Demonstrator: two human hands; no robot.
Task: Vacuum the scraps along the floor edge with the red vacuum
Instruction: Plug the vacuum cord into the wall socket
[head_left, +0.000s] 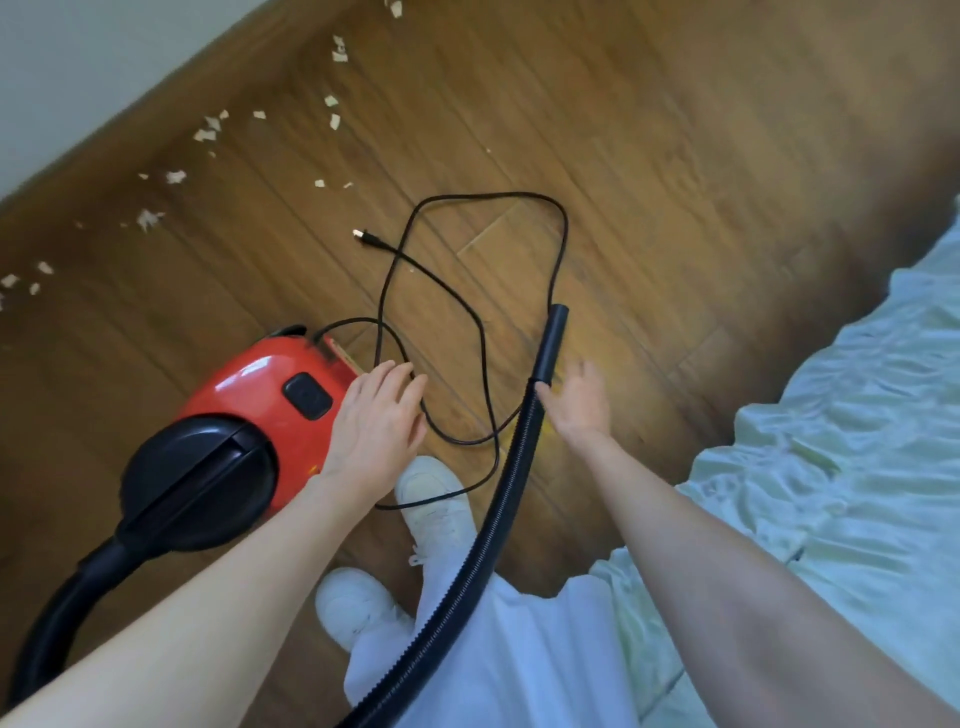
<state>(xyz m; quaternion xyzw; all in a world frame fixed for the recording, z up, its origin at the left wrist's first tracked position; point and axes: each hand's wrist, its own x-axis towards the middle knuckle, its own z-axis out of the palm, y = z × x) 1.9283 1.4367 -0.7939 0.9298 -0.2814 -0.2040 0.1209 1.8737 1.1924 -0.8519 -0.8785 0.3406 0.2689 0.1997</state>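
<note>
Setup stage; nothing vacuumed yet, by my reading.

Your left hand (375, 421) is spread with straight fingers over the rear of the red vacuum (249, 395), just at the loop of the power cord (483, 332); contact with either can't be confirmed. Your right hand (579, 402) is open, palm toward the hose nozzle (553, 345), thumb just beside it, not closed round it. The hands are apart, neither gripping anything.

The vacuum sits on the wood floor (675, 156) directly under and left of your left hand. The scraps (205, 135) lie well beyond both hands, strung along the wall edge (104, 67). The cord's plug (363, 236) lies loose on the floor ahead of your left hand, so the machine looks unpowered.

Risks from here:
- The cord is tangled in overlapping loops between your hands and near your white shoes (431, 499). Stepping forward could snag it.
- The hose (467, 571) drapes across your leg. Pulling the nozzle could drag or tip the vacuum body.
- Hose airflow may scatter the light scraps if you approach fast.
- The bed sheet (831, 467) hangs just right of your right hand and could get sucked in.

Labels: no legible brand or writing; the frame is too blurred.
</note>
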